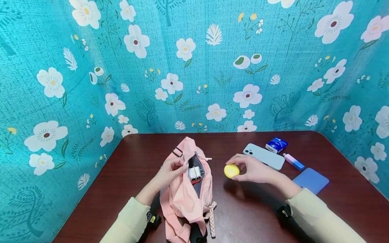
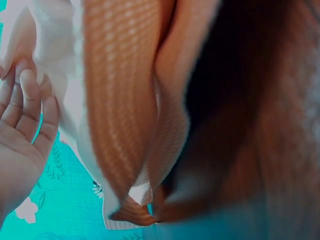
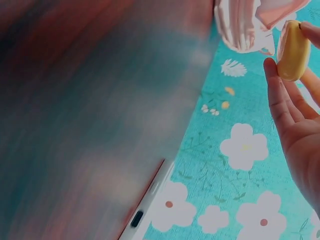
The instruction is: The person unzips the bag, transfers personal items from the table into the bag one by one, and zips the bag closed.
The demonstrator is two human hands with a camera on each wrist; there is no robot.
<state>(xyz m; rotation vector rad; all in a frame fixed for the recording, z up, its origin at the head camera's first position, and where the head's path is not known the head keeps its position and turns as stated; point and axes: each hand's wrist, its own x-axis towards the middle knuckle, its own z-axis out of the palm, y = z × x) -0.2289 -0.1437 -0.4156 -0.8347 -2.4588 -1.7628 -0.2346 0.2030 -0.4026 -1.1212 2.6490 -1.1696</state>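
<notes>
A pink sling bag lies on the table with its zip pocket open. Inside the pocket sit a white charger plug and something red under it. My left hand pinches the left edge of the pocket opening; in the left wrist view the same hand is partly cut off beside the pink fabric. To the right of the bag, above the table, my right hand holds a small round yellow case between thumb and fingers. Seen edge-on in the right wrist view, that yellow case is thick with rounded sides.
On the table's right side lie a pale blue phone, a blue packet, a pink-and-blue tube and a flat blue rectangular item. A braided cord hangs from the bag. A flowered teal curtain stands behind the table.
</notes>
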